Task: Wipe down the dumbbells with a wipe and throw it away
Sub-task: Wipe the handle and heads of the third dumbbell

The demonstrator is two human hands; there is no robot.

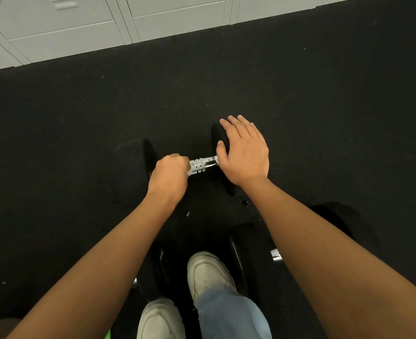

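Dumbbell point(203, 165): lay on black floor point(55, 143), frame centre. Left hand point(169, 176): fisted round chrome handle's 9 o'clock end, a wipe point(189, 172) barely showing. Right hand point(244, 151): flat, fingers spread, on 3 o'clock head. Second dumbbell point(238, 255): 5 o'clock, near shoes point(208, 272).

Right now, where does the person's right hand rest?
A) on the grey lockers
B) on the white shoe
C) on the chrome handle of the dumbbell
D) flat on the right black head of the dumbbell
D: the right hand lies open and flat on the right head of the dumbbell, while the left hand is closed around the chrome handle.
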